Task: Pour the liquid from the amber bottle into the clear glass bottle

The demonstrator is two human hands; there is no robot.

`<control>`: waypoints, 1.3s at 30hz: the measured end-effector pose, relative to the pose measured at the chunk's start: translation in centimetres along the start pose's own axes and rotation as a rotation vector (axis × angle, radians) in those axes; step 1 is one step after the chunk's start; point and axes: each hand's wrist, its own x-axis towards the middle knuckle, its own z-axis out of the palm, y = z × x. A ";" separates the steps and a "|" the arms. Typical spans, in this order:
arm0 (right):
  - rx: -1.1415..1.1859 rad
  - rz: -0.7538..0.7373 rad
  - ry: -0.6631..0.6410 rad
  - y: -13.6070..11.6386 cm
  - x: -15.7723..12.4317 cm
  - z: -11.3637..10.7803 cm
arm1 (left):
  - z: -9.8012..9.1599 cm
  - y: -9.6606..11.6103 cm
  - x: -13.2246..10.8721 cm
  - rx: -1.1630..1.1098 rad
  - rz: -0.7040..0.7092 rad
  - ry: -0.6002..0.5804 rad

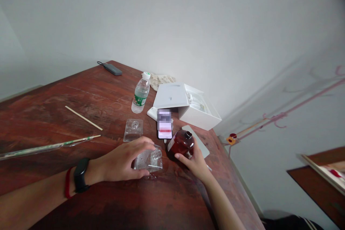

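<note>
My left hand (122, 160) curls round a small clear glass bottle (151, 160) that lies on the dark wooden table (54, 97). Its fingers are closed on the bottle's side. My right hand (195, 161) grips a brown glass bottle (182, 143) from the right and below; the bottle is tilted with its open neck pointing up and to the right. A second clear square glass bottle (133, 129) stands a little farther back, untouched. A phone (164, 124) with a lit screen lies just behind the two held bottles.
A plastic water bottle (140, 94) stands at the back. An open white box (185, 105) sits by the wall, a cloth (161, 79) behind it. Two thin sticks (83, 118) lie at left with a long plastic sleeve (40, 148). A grey power bank (112, 69) lies at the far corner.
</note>
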 end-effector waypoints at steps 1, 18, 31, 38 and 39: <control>-0.008 0.000 0.004 0.0 0.0 0.0 | 0.0 0.0 0.0 -0.001 -0.004 -0.001; -0.010 -0.010 0.004 0.5 0.0 0.0 | 0.0 -0.1 -0.1 -0.002 -0.009 0.004; 0.011 -0.016 -0.015 0.4 0.1 -0.1 | 0.1 -0.3 -0.1 -0.005 0.017 0.008; 0.062 0.006 -0.029 -0.1 -0.1 -0.1 | 0.1 -0.4 -0.1 0.009 0.015 0.004; 0.062 0.005 -0.029 -0.2 -0.1 -0.1 | 0.0 -0.4 -0.1 0.008 0.015 0.006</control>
